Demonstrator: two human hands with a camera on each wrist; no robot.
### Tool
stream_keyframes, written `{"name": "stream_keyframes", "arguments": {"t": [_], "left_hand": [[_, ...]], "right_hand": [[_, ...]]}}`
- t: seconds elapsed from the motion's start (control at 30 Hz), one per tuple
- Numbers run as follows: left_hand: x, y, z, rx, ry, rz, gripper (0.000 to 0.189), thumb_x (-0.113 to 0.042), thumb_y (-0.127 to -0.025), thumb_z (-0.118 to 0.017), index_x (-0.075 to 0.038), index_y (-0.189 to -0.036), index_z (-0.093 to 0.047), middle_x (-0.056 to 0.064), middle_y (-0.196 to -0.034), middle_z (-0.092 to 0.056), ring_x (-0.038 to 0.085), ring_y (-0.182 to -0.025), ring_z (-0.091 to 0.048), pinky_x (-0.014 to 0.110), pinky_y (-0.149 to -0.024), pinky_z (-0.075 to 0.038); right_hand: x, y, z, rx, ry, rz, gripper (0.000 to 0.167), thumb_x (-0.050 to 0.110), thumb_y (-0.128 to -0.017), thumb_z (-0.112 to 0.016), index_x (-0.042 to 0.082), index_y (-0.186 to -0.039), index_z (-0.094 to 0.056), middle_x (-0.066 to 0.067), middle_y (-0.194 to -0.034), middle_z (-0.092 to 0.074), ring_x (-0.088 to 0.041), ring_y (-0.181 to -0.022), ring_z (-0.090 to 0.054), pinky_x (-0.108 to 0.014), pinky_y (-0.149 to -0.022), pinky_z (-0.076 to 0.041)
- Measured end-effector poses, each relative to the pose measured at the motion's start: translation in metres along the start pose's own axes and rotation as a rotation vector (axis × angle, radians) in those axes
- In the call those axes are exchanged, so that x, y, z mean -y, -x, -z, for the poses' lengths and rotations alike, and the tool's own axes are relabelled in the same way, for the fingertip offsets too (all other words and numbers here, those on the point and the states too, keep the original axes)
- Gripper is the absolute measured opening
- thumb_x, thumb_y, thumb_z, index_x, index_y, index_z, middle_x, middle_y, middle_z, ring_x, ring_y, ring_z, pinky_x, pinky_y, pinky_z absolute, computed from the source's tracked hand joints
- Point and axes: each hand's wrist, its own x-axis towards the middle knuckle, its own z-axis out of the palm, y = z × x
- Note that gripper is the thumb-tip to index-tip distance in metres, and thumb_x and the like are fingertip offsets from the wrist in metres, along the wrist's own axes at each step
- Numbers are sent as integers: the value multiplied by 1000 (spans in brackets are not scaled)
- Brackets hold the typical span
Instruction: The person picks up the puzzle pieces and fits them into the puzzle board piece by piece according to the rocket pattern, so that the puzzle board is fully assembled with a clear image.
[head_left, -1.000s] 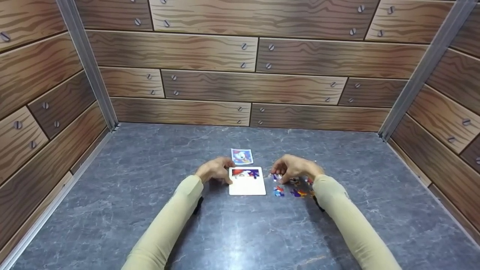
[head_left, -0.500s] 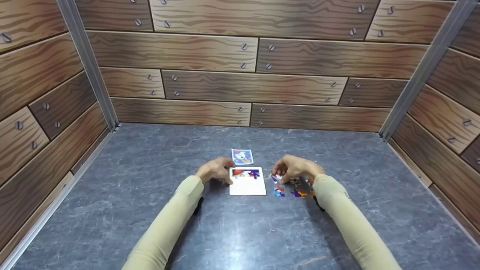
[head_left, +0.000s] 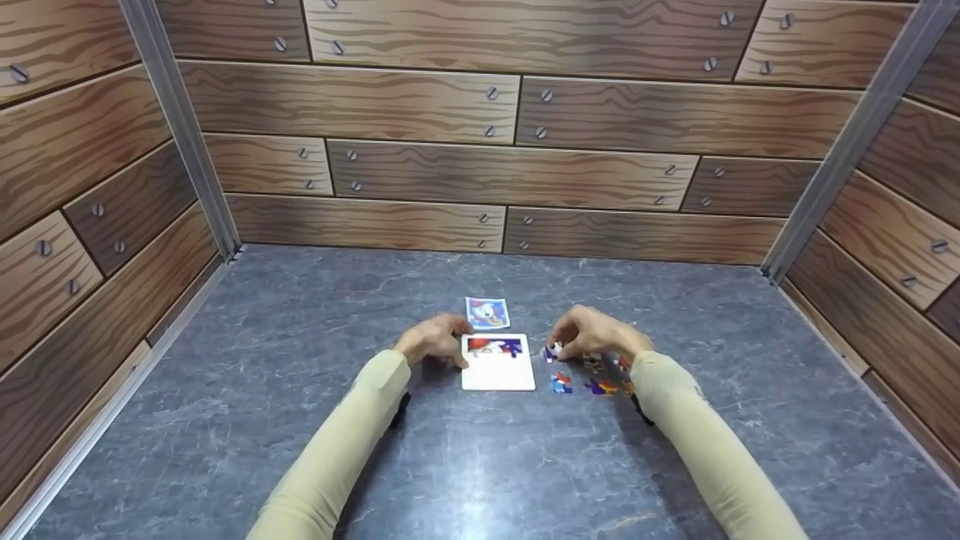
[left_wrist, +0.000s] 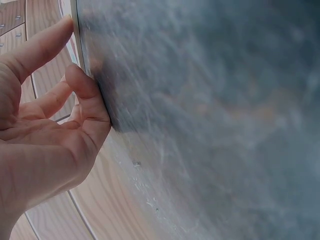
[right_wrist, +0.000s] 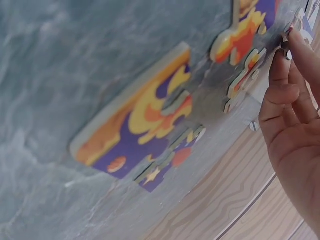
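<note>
My left hand [head_left: 435, 339] holds the left side of a white puzzle board [head_left: 499, 375], thumb on its side edge and fingers at the far corner. In the left wrist view the thumb tip meets the board's thin edge, while other fingers curl against the table. A strip of picture fills the board's far part; its near part is plain white. Just right of the board, my right hand [head_left: 596, 330] pinches a purple and white puzzle piece [head_left: 553, 352] between thumb and fingertips. Fingers partly hide that piece in the right wrist view.
A small picture card [head_left: 487, 313] lies behind the board. Several loose puzzle pieces [head_left: 600, 386] lie under and in front of the right hand, among them an orange-edged corner piece [right_wrist: 135, 120]. Wood-patterned walls [head_left: 420, 169] enclose the grey table [head_left: 480, 450].
The right thumb and fingertips have drawn together on the purple and white puzzle piece, which has shifted slightly. My left hand stays at the board, and the head view has moved a little.
</note>
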Motion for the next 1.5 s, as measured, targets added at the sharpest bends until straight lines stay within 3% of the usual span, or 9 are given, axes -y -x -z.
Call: {"name": "stream_keyframes", "arguments": {"t": [0.27, 0.5, 0.6, 0.9, 1.13, 1.3, 1.5], "left_hand": [[-4, -2, -1, 9, 19, 23, 57, 1, -76, -79, -7, -128, -58, 15, -128, -55, 14, -78, -55, 22, -65, -47], [1, -1, 0, -10, 11, 23, 56, 2, -75, -79, -7, -126, -59, 15, -130, -55, 18, -91, -55, 26, -75, -49], [1, 0, 1, -11, 13, 17, 56, 1, -74, -80, -8, -126, -59, 15, -129, -55, 18, -90, -55, 25, -73, -49], [1, 1, 2, -4, 25, 12, 56, 1, -74, -79, -7, -126, -58, 15, -126, -55, 14, -75, -54, 22, -62, -46], [1, 0, 2, -3, 2, 8, 58, 0, -74, -81, -8, -127, -58, 15, -131, -54, 16, -84, -55, 23, -68, -46], [3, 0, 2, 4, -11, -14, 58, 0, -73, -81, -5, -126, -58, 17, -132, -53, 16, -82, -55, 22, -66, -47], [4, -1, 0, -15, -46, -53, 55, -1, -72, -81, -4, -123, -59, 17, -130, -56, 20, -95, -58, 27, -81, -51]], "right_hand": [[1, 1, -1, -54, -75, 34, 23, 14, -91, -69, 9, -113, -73, -4, -93, -72, -12, -78, -59, -29, -69, -51], [13, -5, -7, -90, -196, -21, 25, 14, -91, -67, 13, -116, -73, -6, -100, -72, -18, -82, -63, -34, -72, -53], [18, -6, -9, -104, -231, -32, 26, 13, -91, -66, 14, -116, -73, -5, -100, -72, -18, -80, -61, -33, -70, -52], [32, -13, -21, -130, -328, 54, 28, 7, -88, -69, 4, -116, -71, -15, -98, -71, -16, -73, -62, -32, -65, -54], [44, -18, -37, -152, -449, 9, 29, 0, -84, -70, -2, -113, -71, -17, -99, -72, -12, -70, -61, -24, -59, -49], [54, -21, -46, -168, -477, 4, 29, -2, -82, -71, -3, -110, -72, -15, -94, -73, -9, -64, -58, -21, -55, -47], [64, -28, -54, -159, -492, 17, 27, -1, -81, -74, -4, -107, -72, -9, -86, -73, -6, -64, -58, -19, -53, -45]]}}
